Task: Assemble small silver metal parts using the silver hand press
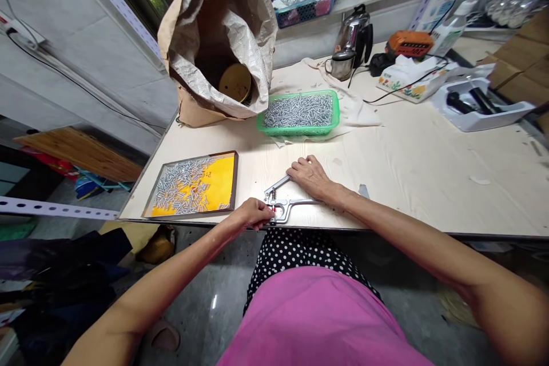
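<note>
A person is working at a pale counter (pixel 412 183), the right hand (pixel 312 177) clamping onto the raised lever of a metal hand tool (pixel 295 202) that is sitting at the front edge. The left hand (pixel 255 213) is bringing its fingertips to the tool's head; whether they are pinching a small part, one cannot tell. To the left, a shallow yellow-bottomed tray (pixel 235 183) is holding scattered metal pieces (pixel 174 183), while behind the tool a green basket (pixel 300 132) is brimming with more.
</note>
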### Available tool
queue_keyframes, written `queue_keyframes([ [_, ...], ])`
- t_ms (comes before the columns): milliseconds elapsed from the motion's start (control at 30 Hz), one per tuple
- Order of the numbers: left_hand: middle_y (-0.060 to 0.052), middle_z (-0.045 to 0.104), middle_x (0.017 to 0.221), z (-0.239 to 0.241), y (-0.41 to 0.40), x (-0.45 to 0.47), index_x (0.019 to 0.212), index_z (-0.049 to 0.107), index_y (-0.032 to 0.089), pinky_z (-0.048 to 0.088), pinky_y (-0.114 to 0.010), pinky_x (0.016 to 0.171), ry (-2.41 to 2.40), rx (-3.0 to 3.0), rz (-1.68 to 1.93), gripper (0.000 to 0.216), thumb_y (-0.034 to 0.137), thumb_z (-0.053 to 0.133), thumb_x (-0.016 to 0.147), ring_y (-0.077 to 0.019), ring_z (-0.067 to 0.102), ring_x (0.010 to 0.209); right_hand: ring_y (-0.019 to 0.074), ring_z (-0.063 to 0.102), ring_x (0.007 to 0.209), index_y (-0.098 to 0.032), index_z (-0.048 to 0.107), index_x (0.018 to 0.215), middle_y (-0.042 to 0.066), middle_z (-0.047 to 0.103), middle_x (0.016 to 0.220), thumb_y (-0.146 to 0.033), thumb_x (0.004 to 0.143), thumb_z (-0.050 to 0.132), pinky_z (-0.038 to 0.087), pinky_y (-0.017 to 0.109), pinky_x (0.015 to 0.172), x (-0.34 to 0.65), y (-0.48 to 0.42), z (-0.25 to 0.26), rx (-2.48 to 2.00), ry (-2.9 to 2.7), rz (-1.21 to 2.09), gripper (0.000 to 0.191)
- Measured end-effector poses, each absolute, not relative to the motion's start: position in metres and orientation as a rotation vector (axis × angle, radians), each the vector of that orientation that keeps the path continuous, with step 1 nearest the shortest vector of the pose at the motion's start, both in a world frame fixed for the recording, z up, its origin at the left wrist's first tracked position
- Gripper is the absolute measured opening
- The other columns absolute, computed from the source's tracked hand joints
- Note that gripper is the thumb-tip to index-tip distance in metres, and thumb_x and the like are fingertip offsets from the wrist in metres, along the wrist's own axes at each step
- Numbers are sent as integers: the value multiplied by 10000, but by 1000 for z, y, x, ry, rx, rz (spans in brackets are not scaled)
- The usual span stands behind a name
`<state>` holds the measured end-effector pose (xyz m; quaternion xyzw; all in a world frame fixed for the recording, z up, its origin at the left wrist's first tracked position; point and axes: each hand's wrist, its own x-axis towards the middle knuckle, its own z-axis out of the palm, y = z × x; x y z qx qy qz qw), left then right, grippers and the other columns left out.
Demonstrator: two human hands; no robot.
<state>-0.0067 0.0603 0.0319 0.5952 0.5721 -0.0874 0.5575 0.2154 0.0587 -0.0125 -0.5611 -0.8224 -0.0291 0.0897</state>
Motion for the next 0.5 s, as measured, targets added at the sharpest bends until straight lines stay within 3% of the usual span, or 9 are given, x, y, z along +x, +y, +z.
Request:
queue_keyframes([
  [67, 65, 481, 423, 31, 60, -7, 538, 500, 162, 317, -182, 387, 1353, 1397, -206, 402, 458, 740, 665, -46, 408, 344, 259, 518, 992, -172, 618, 1139, 111, 661, 1057, -325, 938, 523, 288, 394, 859, 217, 53, -10, -1716, -2374, 24, 271],
  [167, 64, 478, 418, 29, 60, -9, 544, 517, 159, 314, -187, 382, 1340, 1401, -205, 398, 470, 726, 677, -49, 402, 340, 313, 492, 1155, -125, 446, 1385, 171, 582, 1274, -583, 847, 586, 297, 451, 976, 223, 43, -10, -1689, -2374, 201, 721],
  [267, 63, 479, 424, 30, 60, -8, 549, 516, 160, 310, -187, 384, 1339, 1404, -208, 393, 468, 726, 673, -52, 412, 350, 389, 349, 1339, -112, 311, 1483, 219, 426, 1458, -746, 705, 624, 253, 541, 1061, 231, 37, -15, -1620, -2463, 341, 1052],
  [367, 64, 480, 432, 34, 60, -6, 543, 511, 159, 313, -184, 390, 1355, 1399, -220, 405, 469, 749, 651, -51, 421, 362, 404, 302, 1378, -126, 312, 1489, 220, 392, 1488, -713, 639, 704, 238, 575, 1083, 236, 35, -19, -1587, -2510, 367, 1105],
  [500, 63, 486, 432, 36, 59, -3, 543, 516, 156, 315, -184, 387, 1384, 1381, -231, 415, 476, 757, 651, -49, 418, 355, 378, 411, 1294, -177, 377, 1458, 177, 504, 1399, -610, 648, 759, 259, 593, 1061, 234, 36, -18, -1573, -2506, 318, 995],
])
